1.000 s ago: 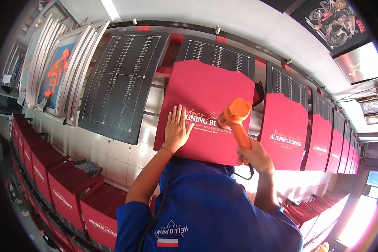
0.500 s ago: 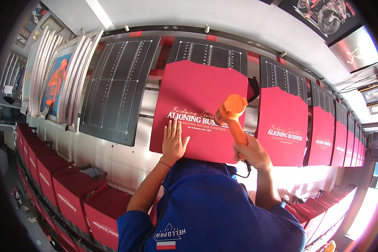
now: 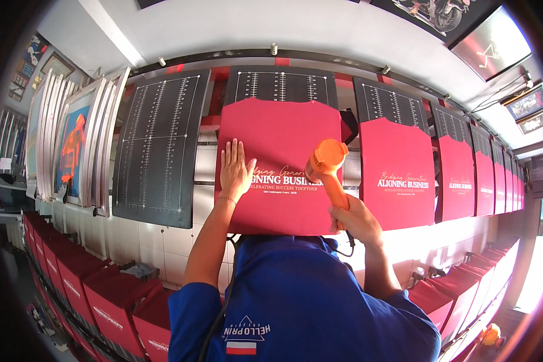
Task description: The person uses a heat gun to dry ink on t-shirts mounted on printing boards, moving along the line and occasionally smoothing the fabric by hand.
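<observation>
A red T-shirt (image 3: 271, 130) with white and gold printed lettering lies stretched over a black printing board in front of me. My left hand (image 3: 236, 172) rests flat on the left part of the shirt, fingers stretched out and pointing away, covering the start of the lettering. Gripped by its handle in my right hand (image 3: 358, 221) is an orange hair dryer (image 3: 332, 155). Its barrel hangs over the right end of the print and hides some letters. A dark cord runs down from the handle.
To the left stands a bare black board (image 3: 154, 181) with white ruled marks, beside framed printing screens (image 3: 72, 157). More boards with red shirts (image 3: 401, 205) run off to the right. Another row of shirt-covered boards (image 3: 111, 301) lies behind me on both sides.
My left hand has slid up and to the left across the shirt, off the lower print and onto its left side. My right hand still holds the dryer over the lettering's right end.
</observation>
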A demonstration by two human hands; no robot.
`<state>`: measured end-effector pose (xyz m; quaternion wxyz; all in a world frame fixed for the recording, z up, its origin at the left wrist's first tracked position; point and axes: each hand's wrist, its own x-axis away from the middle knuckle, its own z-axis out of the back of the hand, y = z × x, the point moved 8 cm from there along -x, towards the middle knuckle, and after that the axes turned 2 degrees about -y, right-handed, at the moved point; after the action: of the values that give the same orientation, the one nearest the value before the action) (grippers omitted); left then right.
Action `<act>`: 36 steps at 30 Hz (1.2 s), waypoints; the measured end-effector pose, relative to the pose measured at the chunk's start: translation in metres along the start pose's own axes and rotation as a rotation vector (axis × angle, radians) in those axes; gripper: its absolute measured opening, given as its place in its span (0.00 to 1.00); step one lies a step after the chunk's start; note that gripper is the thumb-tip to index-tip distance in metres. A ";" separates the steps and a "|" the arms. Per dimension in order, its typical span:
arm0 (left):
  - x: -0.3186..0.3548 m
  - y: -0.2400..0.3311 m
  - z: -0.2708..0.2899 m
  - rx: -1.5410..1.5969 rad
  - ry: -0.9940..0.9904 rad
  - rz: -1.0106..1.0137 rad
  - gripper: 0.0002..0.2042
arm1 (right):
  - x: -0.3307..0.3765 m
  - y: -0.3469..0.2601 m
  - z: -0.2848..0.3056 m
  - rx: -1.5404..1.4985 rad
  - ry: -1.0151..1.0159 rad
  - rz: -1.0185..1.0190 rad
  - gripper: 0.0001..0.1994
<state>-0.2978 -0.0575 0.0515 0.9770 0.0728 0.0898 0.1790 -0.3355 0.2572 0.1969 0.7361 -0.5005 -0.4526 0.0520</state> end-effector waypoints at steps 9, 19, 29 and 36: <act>-0.009 0.017 -0.001 0.024 -0.011 -0.097 0.33 | 0.010 -0.003 0.003 -0.036 0.077 -0.071 0.10; 0.032 0.026 0.012 0.150 -0.107 -0.331 0.35 | 0.020 0.002 0.003 -0.114 0.195 -0.059 0.09; -0.060 0.000 -0.005 0.021 -0.046 -0.146 0.34 | 0.018 0.003 -0.003 -0.126 0.300 -0.049 0.10; -0.036 0.017 -0.003 0.082 -0.062 -0.241 0.34 | 0.020 0.005 0.003 -0.147 0.329 -0.061 0.11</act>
<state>-0.3371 -0.0539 0.0568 0.9900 0.1070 0.0750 0.0540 -0.3243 0.2720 0.2056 0.7630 -0.5406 -0.3436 -0.0862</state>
